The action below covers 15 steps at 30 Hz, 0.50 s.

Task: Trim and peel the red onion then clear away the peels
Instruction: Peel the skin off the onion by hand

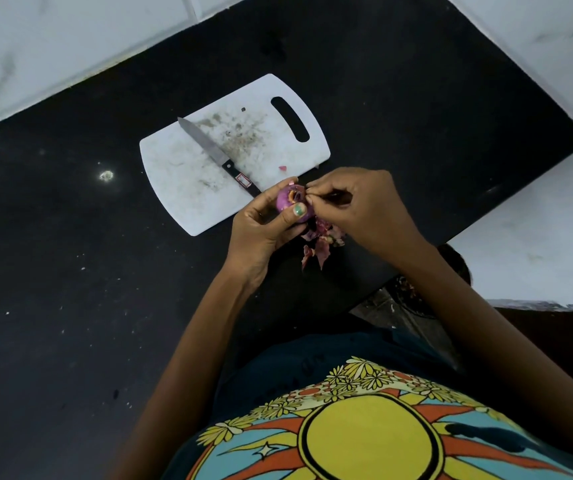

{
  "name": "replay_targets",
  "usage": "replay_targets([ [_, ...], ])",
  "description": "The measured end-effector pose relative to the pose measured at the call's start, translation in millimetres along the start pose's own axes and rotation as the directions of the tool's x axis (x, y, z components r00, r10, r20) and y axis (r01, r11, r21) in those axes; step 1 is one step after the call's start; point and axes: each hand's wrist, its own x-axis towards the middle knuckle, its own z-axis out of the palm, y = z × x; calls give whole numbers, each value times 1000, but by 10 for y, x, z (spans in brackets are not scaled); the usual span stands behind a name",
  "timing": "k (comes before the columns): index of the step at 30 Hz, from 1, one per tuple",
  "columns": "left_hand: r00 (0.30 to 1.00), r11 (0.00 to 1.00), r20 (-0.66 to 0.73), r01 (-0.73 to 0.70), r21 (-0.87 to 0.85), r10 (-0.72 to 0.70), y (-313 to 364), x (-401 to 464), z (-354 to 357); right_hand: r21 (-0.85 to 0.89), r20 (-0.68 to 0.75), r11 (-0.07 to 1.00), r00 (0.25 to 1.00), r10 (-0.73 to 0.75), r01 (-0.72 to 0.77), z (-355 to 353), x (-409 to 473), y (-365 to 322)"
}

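Just past the near right corner of the white plastic cutting board (188, 168), above the black speckled countertop (70, 237), the left hand (264, 223) cups the small red onion (293, 202), fingers curled behind it and the thumb pressed across its front, trimmed end facing up. The right hand (357, 206) reaches in from the right with its wrist bent, fingertips pinching a bit of skin at the onion's upper right edge. Beneath both hands lies a heap of purple papery peels (323, 240) on the countertop. A black-handled steel knife (215, 155) lies diagonally on the board, its tip pointing far left.
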Motion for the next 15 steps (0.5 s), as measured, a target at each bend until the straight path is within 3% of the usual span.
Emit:
replay_targets([
  [10, 1000, 1000, -6, -24, 10, 24, 44, 8, 31, -204, -169, 977, 981, -97, 61, 159, -20, -5],
  [12, 1000, 1000, 12, -12, -4, 12, 53, 16, 31, -133, -222, 991, 975, -24, -6, 174, -29, -6],
  [15, 999, 1000, 42, 5, -26, -4, 64, 21, 34, 107, -254, 980, 948, 190, -168, 161, -37, -13],
])
